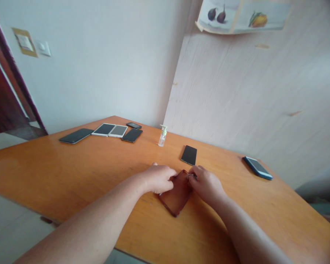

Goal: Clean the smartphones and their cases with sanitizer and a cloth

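Observation:
A brown translucent phone case [177,196] lies on the orange wooden table [99,172] in front of me. My left hand [160,178] is curled over the case's left edge, fingers closed on it. My right hand [206,184] pinches the case's upper right corner with bent fingers. A black phone [189,154] lies just beyond the case, apart from both hands.
A small clear pump bottle [162,135] stands behind the black phone. Several phones [110,130] lie in a row at the far left corner. A blue phone [257,167] lies near the right edge. Walls close the table behind and right; a door frame [11,84] stands left.

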Tool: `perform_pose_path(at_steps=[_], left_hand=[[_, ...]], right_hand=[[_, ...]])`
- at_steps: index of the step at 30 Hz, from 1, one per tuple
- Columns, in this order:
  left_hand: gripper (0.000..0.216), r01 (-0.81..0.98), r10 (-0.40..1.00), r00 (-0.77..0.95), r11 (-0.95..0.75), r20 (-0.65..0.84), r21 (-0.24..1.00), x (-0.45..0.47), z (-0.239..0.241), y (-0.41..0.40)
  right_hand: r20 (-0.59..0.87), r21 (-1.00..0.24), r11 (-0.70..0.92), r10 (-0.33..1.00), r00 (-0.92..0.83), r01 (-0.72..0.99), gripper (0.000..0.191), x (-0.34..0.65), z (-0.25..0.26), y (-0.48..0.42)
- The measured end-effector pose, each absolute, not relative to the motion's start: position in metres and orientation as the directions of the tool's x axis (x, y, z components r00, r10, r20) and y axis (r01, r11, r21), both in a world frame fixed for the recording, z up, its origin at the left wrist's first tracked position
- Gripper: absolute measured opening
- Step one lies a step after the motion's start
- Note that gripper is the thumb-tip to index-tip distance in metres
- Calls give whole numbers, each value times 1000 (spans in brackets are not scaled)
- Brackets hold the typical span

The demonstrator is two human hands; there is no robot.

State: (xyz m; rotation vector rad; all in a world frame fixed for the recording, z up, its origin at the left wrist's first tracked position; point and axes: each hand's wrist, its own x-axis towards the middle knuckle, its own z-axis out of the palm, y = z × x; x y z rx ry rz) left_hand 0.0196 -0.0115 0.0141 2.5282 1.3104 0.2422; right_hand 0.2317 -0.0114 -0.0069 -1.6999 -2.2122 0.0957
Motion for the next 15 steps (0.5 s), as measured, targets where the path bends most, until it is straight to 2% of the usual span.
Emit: perform_pose_path(at_steps=[3,6,13,15], left_hand=[[28,753,806,592,-557,10,351,20,15,-12],[26,764,815,580,-544,1,346,20,17,-13],[19,770,815,579,-546,-2,330,20,17,-12],[21,764,808,589,-558,3,323,20,17,-12]], right_hand=[[303,-329,200,948,-97,923,11,241,-11,-2],[332,-358,236,936,-114,904,9,237,-13,-3],[304,-198,269,931,-202,942,13,216,-11,-7],[294,-211,324,921,-256,922,14,212,-12,-8]])
